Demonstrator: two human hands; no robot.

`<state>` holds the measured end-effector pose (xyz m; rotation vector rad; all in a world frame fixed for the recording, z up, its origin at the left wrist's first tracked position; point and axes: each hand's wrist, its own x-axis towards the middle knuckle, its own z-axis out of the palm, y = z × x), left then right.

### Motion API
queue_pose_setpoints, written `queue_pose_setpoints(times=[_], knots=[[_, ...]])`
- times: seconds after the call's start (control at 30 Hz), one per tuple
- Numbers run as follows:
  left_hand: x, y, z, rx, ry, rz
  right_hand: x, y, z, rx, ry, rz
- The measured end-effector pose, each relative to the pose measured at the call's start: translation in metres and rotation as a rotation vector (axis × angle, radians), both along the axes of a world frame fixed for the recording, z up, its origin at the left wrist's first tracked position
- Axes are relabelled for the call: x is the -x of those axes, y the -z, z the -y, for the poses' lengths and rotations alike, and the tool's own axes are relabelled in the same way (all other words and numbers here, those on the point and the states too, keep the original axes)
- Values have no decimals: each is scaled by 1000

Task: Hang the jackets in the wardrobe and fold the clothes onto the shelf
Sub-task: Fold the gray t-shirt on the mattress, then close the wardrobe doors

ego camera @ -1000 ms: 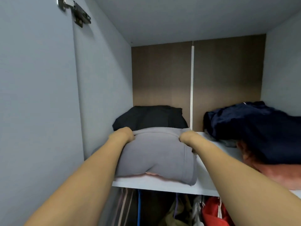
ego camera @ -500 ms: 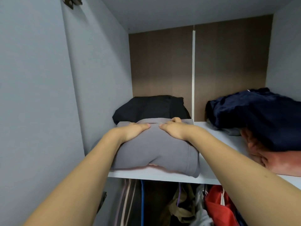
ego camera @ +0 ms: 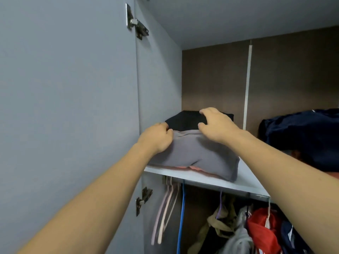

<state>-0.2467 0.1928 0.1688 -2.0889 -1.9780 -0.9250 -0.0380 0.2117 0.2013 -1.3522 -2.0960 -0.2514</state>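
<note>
The far edge of the folded grey garment is hidden behind both hands, and a sliver of pink cloth peeps out beneath its front fold, too little to say what it is; the grey garment lies on the white shelf, at the left end, just beside the wardrobe's side wall; behind it sits a folded black garment, its middle covered by the right hand. The left hand rests on the grey garment's rear left corner, fingers curled, the grip seeming to pinch a bit of grey cloth, though the fingertips are tucked out of sight; the right hand hovers over the rear of the pile, its grip spread and loosely bent, thumb apart from the fingers; whether it touches cloth I cannot tell. At the right a dark navy heap on the same shelf is cut off by the frame edge, with something reddish under it, mostly hidden by the right forearm. Below the shelf, in shadow, hang pale pink hangers, a blue hanger, an olive garment, a grey one and a red one, all cropped at the bottom. The open door fills the left, grey-blue, with two metal hinges; the back panel is brown, split by a white strip.
</note>
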Motion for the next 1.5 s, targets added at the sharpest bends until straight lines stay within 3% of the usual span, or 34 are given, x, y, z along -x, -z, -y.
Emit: queue_pose_setpoints(times=[0.27, 0.47, 0.63, 0.8, 0.87, 1.03, 1.33, 1.5], knots=[[42, 5, 160, 69, -211, 82, 65, -19, 93, -355, -271, 183], [69, -10, 272, 78, -329, -1, 144, -31, 178, -555, -496, 235], [84, -21, 341, 106, -391, -72, 199, -50, 238, -874, -668, 222], [97, -15, 391, -63, -495, -147, 237, -54, 265, -1075, -661, 268], [109, -11, 401, -85, -497, -90, 245, -54, 269, -1112, -616, 295], [133, -3, 406, 66, -370, 104, 248, -52, 278, -1211, -502, 441], [113, 13, 398, 106, -249, 187, 198, -62, 313, -992, -444, 598], [63, 10, 380, 106, -83, 268, 126, -62, 310, -1016, -382, 633]])
